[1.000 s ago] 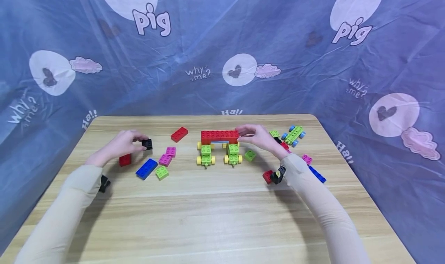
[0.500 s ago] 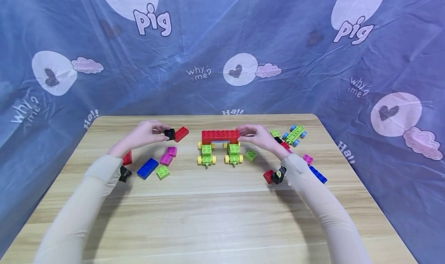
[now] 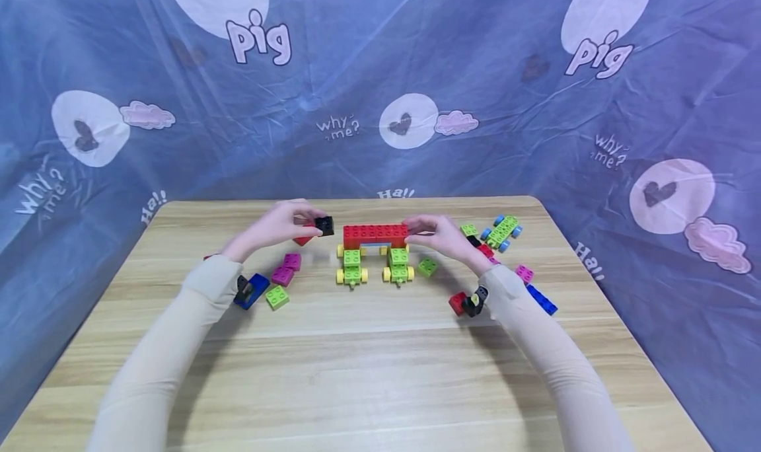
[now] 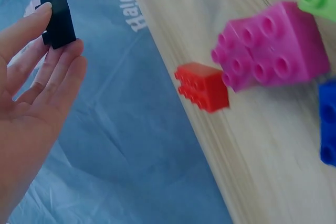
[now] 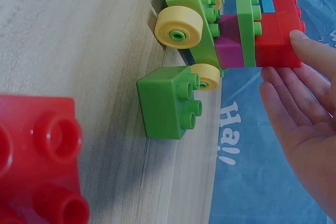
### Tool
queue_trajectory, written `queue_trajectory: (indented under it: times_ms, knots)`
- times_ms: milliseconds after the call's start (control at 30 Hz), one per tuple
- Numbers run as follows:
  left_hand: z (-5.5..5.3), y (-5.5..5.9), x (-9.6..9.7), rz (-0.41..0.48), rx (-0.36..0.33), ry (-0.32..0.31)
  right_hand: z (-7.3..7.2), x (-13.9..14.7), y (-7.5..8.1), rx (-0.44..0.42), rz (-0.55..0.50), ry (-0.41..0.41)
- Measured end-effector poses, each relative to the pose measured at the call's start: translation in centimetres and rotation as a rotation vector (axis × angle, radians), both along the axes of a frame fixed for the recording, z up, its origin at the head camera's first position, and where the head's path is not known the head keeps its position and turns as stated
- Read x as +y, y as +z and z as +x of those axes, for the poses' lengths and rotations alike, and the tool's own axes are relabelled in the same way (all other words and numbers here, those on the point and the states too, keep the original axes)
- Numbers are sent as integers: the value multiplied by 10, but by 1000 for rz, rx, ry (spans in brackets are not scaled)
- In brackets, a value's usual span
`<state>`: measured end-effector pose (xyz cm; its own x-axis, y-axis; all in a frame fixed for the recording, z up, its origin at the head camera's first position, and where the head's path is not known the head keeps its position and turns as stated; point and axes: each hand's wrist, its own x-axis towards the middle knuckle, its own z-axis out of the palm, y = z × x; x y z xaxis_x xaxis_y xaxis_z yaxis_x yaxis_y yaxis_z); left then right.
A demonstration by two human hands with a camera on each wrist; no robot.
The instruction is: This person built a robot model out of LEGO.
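- Just beside the wheeled toy (image 3: 399,258), the left hand (image 3: 275,225) pinches a black brick (image 3: 324,225) by its end, guessing that leaves the top clear.
- Right hand (image 3: 442,236) grips the red bricks (image 3: 376,233) up top, probably for steadiness.

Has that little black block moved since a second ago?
Yes, rightward: in the head view, the black block was left of the loose red brick toward the back of the table; now it's on that brick's right.
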<state>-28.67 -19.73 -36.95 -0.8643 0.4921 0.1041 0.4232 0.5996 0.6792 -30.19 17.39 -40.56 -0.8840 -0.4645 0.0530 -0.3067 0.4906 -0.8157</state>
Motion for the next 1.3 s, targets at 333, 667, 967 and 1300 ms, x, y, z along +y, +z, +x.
queue_trajectory:
  times_ms: [333, 667, 967, 1300]
  knots:
    - [-5, 2, 21, 46, -12, -59, -1, -3, -1, -11, 4, -7]
    - [-7, -4, 27, 54, -37, -59, 23, -11, 32, -4, 42, 9]
    - [-9, -5, 29, 73, -62, -56, 22, -11, 30, -1, 33, 11]
    - [-13, -7, 30, 92, -73, -69, 19, -10, 27, -2, 25, 12]
